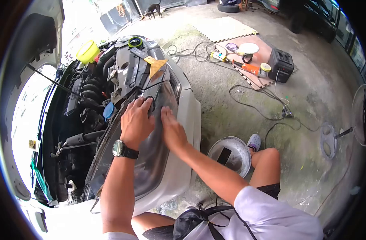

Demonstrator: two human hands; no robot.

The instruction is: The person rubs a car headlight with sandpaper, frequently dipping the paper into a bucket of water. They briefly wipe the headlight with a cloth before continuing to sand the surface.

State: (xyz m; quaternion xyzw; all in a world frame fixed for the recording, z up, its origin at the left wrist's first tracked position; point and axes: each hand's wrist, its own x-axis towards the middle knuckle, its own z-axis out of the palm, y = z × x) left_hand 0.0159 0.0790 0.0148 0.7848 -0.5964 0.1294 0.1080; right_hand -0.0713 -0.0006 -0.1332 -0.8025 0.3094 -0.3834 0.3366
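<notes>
1. At the bottom of the frame, a black pouch (189, 222) is seen between the bent legs of the person.
2. In the centre, the dark, glossy headlamp (151, 168) of the pale car (185, 148) is touched by the right hand (173, 130); its fingers are kept straight and close together, laid along the surface.
3. Just beside it, the left hand (137, 118) is placed at the upper inner edge of the headlamp, with fingers bent over a small dark object (151, 103). Because this object is mostly covered, it cannot be told whether it is pinched.
4. The upper end of the headlamp is crossed by a thin black cord (159, 84). Above the cord, a yellow scraper (155, 66) and a green-rimmed roll (135, 42) are seen on the car front.
5. At left, the open engine bay is occupied by hoses, a blue cap (109, 111) and, higher, a yellow container (88, 52).
6. Right of the car, a round basin (241, 160) with a black phone (224, 156) is partly hidden by the right forearm.
7. At upper right, foam mats (231, 30), an orange tool (247, 68) and a black box (281, 65) are surrounded by loose cables.
8. Farthest, a dog (153, 11) and a tire (228, 8) are seen.
</notes>
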